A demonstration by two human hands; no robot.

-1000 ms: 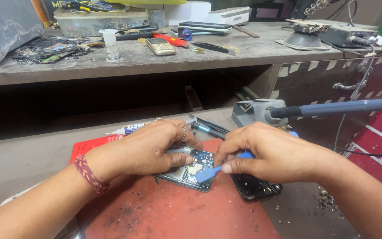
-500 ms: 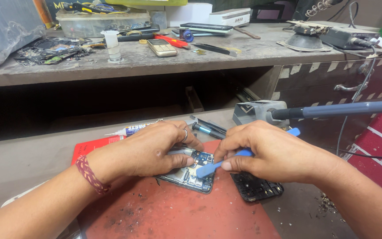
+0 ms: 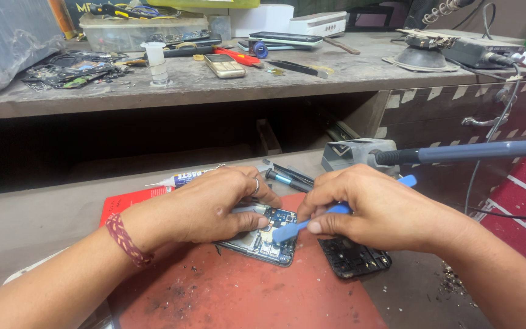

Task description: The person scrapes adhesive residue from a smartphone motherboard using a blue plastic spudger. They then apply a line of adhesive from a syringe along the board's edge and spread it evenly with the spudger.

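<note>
Blue pry tool [image 3: 291, 229] barely shifted, hands pinching it and opened phone [image 3: 262, 239] near mat edge

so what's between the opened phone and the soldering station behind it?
In the head view, a dark-handled tool lies on the bench between the opened phone and the grey soldering station; the right hand covers part of that stretch.

One head-worn view looks forward and down from just above and behind the hands, close in. The left hand [image 3: 205, 210] and right hand [image 3: 378, 210] sit low and central; beyond them a shelf [image 3: 336, 85] fills the upper part.
</note>
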